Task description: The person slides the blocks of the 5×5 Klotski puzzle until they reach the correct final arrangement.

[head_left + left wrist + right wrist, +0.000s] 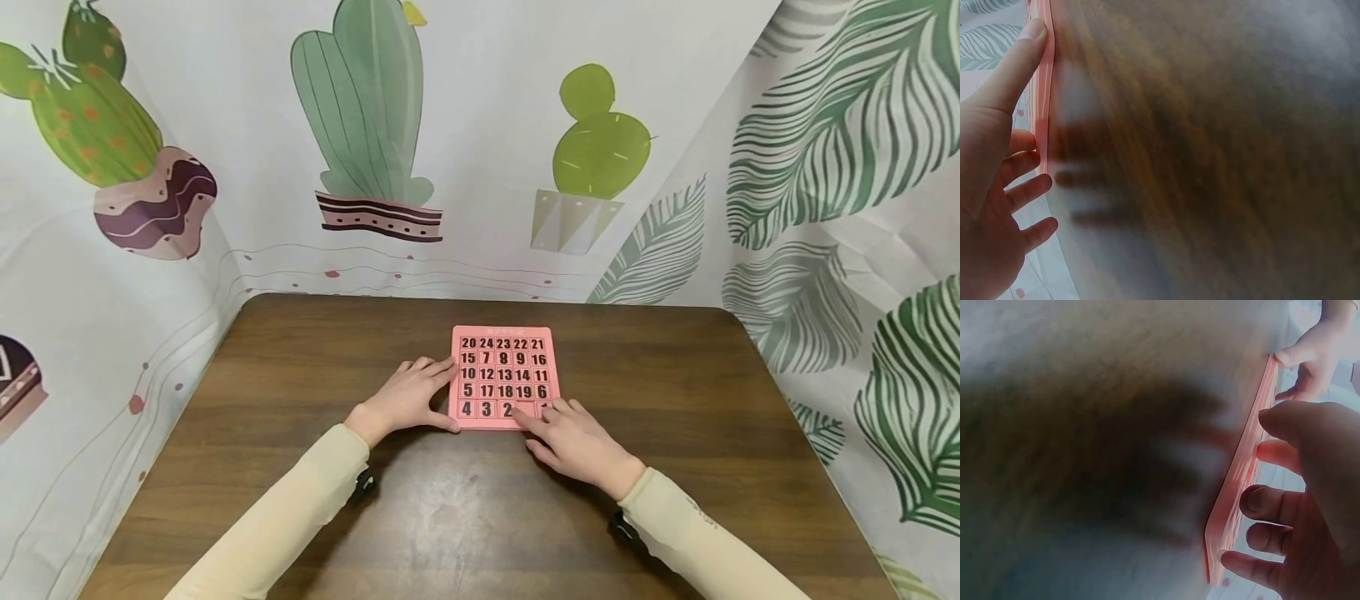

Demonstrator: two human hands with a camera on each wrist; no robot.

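Observation:
A pink number slide puzzle lies flat on the brown table, its black-numbered tiles set in rows. The bottom row reads 4, 3, 2, then a bare pink slot, with a tile partly covered by fingers at the right end. Along the puzzle's left side rests my left hand, fingers spread at the edge and thumb at the near left corner. My right hand reaches in from the near right, index fingertip beside the 2 tile. Its other fingers lie over the lower right corner, loosely bent.
The wooden table extends around the puzzle on every side. Behind it hangs a white cloth printed with cacti and leaves, which also runs along both sides. A dark wrist strap shows at the left sleeve, another at the right.

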